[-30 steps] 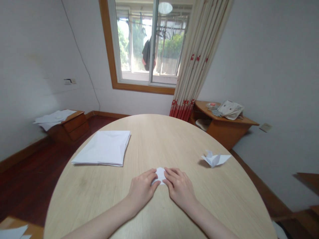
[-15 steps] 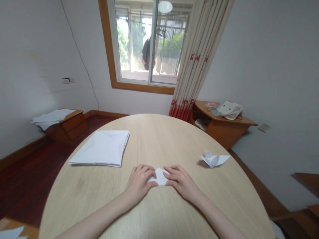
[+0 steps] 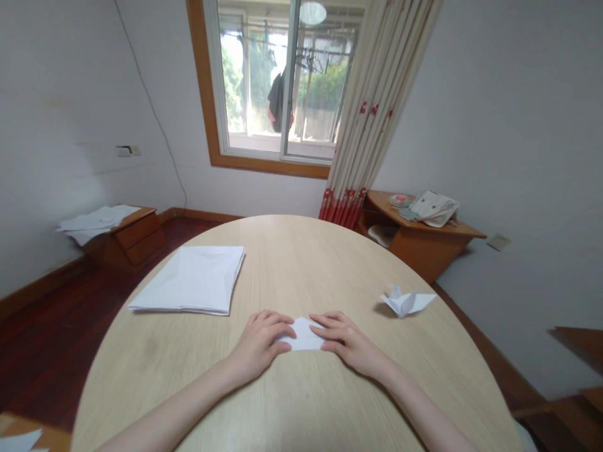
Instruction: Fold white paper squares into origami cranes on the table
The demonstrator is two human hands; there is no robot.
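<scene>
A small folded white paper (image 3: 304,336) lies on the table near its front, with a straight near edge and a pointed far side. My left hand (image 3: 266,339) grips its left end, fingers on top and thumb at the near edge. At the opposite end my right hand (image 3: 347,342) holds it the same way, its fingertips resting on the paper. The corners under my fingers are hidden. Off to the right sits a folded paper bird (image 3: 405,302) with a long pointed end, apart from my hand.
A stack of white paper (image 3: 191,279) lies at the left of the round wooden table (image 3: 301,402). Beyond stand a low cabinet (image 3: 136,235) with papers on it and a corner cabinet (image 3: 424,248) bearing a cloth bag (image 3: 436,208). A curtain (image 3: 367,119) hangs beside the window.
My thumbs have slid apart along the near edge toward the paper's two ends, and both hands have shifted slightly outward. More of the paper's middle shows now.
</scene>
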